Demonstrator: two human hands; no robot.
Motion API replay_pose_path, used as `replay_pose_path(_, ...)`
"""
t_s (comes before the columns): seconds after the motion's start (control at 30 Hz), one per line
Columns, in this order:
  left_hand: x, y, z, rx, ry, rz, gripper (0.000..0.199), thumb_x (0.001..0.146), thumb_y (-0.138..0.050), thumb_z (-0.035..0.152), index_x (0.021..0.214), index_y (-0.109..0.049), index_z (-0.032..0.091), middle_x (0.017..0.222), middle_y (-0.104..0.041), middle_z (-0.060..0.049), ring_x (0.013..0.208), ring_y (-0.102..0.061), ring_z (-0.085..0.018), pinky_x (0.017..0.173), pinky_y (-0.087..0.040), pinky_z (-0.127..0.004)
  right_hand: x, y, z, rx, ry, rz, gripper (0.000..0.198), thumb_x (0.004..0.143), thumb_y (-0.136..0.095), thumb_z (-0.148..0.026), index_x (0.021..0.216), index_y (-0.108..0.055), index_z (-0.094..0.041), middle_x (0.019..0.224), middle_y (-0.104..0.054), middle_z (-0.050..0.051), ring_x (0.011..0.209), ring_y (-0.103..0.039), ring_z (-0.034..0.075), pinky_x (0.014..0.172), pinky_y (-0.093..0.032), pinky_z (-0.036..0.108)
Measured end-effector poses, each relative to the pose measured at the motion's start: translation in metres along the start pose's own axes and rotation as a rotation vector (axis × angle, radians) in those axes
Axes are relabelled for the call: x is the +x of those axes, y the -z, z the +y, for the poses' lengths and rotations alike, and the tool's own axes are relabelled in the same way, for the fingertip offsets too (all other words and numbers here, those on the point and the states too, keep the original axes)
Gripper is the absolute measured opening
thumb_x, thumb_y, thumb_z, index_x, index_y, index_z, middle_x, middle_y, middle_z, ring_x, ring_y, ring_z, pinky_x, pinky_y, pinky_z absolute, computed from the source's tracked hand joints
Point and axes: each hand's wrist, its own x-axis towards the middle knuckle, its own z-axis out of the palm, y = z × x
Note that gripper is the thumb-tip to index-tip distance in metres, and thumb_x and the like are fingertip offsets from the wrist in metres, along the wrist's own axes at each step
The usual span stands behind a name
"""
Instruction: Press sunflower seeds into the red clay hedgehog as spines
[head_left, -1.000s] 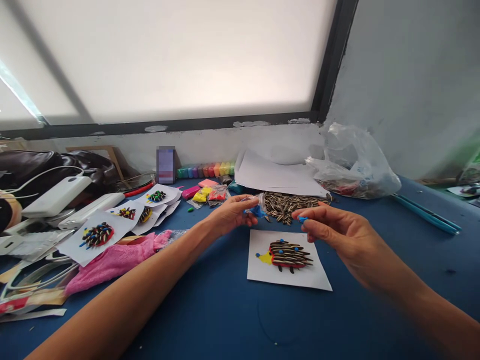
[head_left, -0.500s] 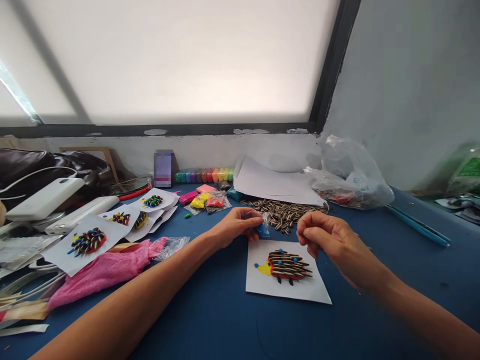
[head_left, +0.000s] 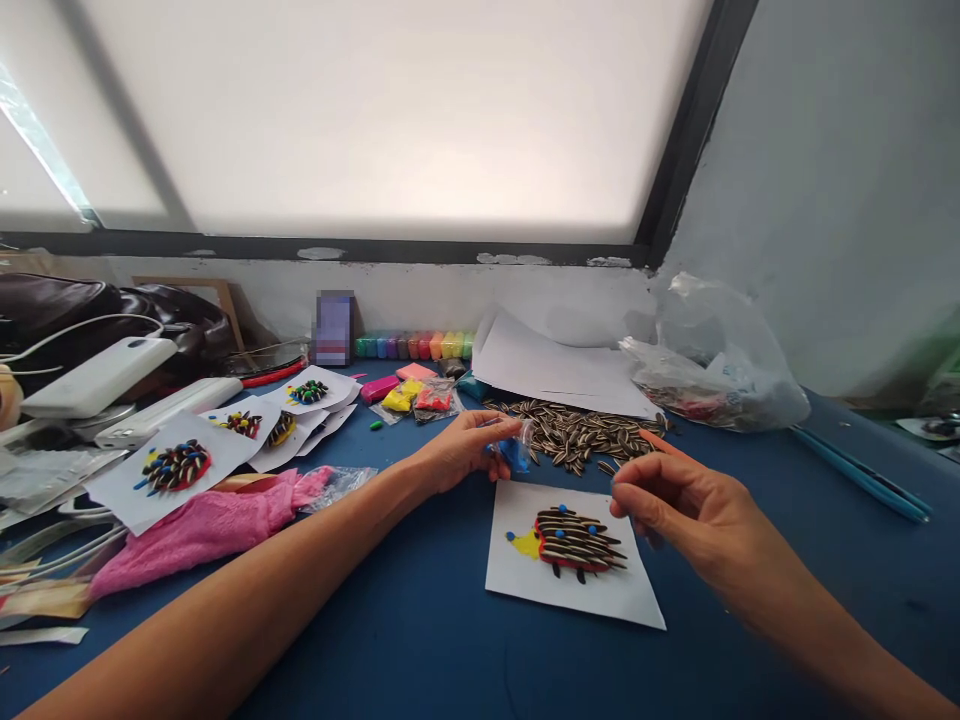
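Observation:
My left hand (head_left: 469, 447) is closed on a small clear bag of blue clay (head_left: 516, 452), just beyond a white paper card (head_left: 510, 578). A hedgehog picture (head_left: 581, 542) lies on that card: striped sunflower seeds for spines over red clay, a yellow snout, and several blue dots on the nose and back. My right hand (head_left: 679, 510) hovers by the card's right edge, thumb and forefinger pinched together. Whatever it may hold is too small to make out. Behind both hands spreads a heap of sunflower seeds (head_left: 581, 435).
Finished hedgehog cards (head_left: 244, 455) overlap at the left beside a pink cloth (head_left: 202, 535) and a white power bank (head_left: 101, 375). Yellow clay (head_left: 403, 396) and other clay packs lie mid-table. White paper sheets (head_left: 555, 370), a plastic bag (head_left: 720, 360) and blue tweezers (head_left: 862, 475) are at the back right.
My view has tilted slightly. The blue clay bag shows more fully in my left hand. My right hand has shifted a little right and down, still pinched, and an orange strip now shows behind it.

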Motion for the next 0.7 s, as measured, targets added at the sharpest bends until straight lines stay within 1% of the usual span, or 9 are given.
replay_pose_path(0.1, -0.0010, -0.0009, 0.0024, 0.014, 0.012, -0.005, 0.039, 0.081, -0.070, 0.046, 0.093, -0.062, 0.010, 0.061, -0.062, 0.000, 0.042, -0.058, -0.009, 0.038, -0.040, -0.017, -0.0017, -0.0017, 0.0011, -0.023, 0.014, -0.031, 0.029, 0.080, -0.066, -0.050, 0.075, -0.065, -0.022, 0.074, -0.067, 0.001, 0.057, -0.053, 0.010, 0.056, -0.051, 0.024)
replay_pose_path(0.2, -0.0021, -0.0030, 0.0056, 0.053, 0.039, 0.006, 0.042, 0.089, -0.058, 0.051, 0.094, -0.065, 0.010, 0.052, -0.056, 0.003, 0.034, -0.051, -0.008, 0.033, -0.035, -0.017, -0.0022, -0.0021, 0.0041, -0.019, 0.004, -0.059, 0.024, 0.077, -0.070, -0.046, 0.078, -0.069, -0.023, 0.070, -0.064, -0.001, 0.058, -0.054, 0.011, 0.057, -0.051, 0.024)
replay_pose_path(0.3, -0.0032, -0.0056, 0.0068, 0.126, 0.053, 0.036, 0.047, 0.092, -0.051, 0.055, 0.092, -0.066, 0.010, 0.048, -0.052, 0.004, 0.031, -0.046, -0.007, 0.031, -0.032, -0.017, -0.0014, -0.0015, 0.0050, -0.033, -0.003, -0.074, 0.026, 0.075, -0.069, -0.048, 0.076, -0.072, -0.023, 0.064, -0.061, -0.001, 0.056, -0.052, 0.012, 0.054, -0.050, 0.026)
replay_pose_path(0.4, -0.0040, -0.0073, 0.0058, 0.174, 0.029, 0.041, 0.048, 0.090, -0.053, 0.057, 0.092, -0.067, 0.010, 0.049, -0.052, 0.004, 0.031, -0.046, -0.006, 0.031, -0.030, -0.016, -0.0003, -0.0012, 0.0050, -0.072, -0.010, -0.065, 0.035, 0.078, -0.062, -0.055, 0.072, -0.071, -0.022, 0.070, -0.063, 0.002, 0.057, -0.053, 0.013, 0.055, -0.050, 0.029)
replay_pose_path(0.47, -0.0045, -0.0080, 0.0052, 0.188, 0.020, 0.038, 0.048, 0.089, -0.054, 0.057, 0.092, -0.067, 0.011, 0.049, -0.052, 0.004, 0.032, -0.046, -0.006, 0.031, -0.030, -0.016, 0.0000, -0.0011, 0.0054, -0.090, -0.029, -0.074, 0.032, 0.078, -0.063, -0.053, 0.077, -0.072, -0.022, 0.078, -0.068, 0.003, 0.063, -0.057, 0.015, 0.061, -0.051, 0.030)
replay_pose_path(0.53, -0.0051, -0.0086, 0.0055, 0.199, 0.024, 0.039, 0.048, 0.089, -0.054, 0.057, 0.092, -0.067, 0.011, 0.050, -0.052, 0.004, 0.032, -0.045, -0.006, 0.031, -0.030, -0.017, -0.0003, -0.0009, 0.0057, -0.093, -0.047, -0.100, 0.028, 0.077, -0.066, -0.049, 0.086, -0.072, -0.023, 0.082, -0.070, 0.003, 0.069, -0.059, 0.016, 0.064, -0.051, 0.030)
replay_pose_path(0.6, -0.0060, -0.0092, 0.0064, 0.213, 0.031, 0.042, 0.047, 0.089, -0.054, 0.056, 0.093, -0.067, 0.011, 0.051, -0.052, 0.005, 0.033, -0.045, -0.005, 0.032, -0.030, -0.017, -0.0010, -0.0004, 0.0056, -0.084, -0.048, -0.133, 0.025, 0.080, -0.065, -0.048, 0.087, -0.071, -0.024, 0.079, -0.069, 0.001, 0.066, -0.057, 0.014, 0.063, -0.049, 0.028)
replay_pose_path(0.7, -0.0074, -0.0101, 0.0076, 0.221, 0.032, 0.039, 0.046, 0.089, -0.055, 0.055, 0.092, -0.067, 0.011, 0.052, -0.051, 0.005, 0.033, -0.043, -0.005, 0.033, -0.030, -0.018, -0.0019, 0.0001, 0.0049, -0.072, -0.036, -0.157, 0.026, 0.082, -0.064, -0.048, 0.077, -0.066, -0.023, 0.067, -0.063, -0.002, 0.059, -0.051, 0.011, 0.057, -0.045, 0.024)
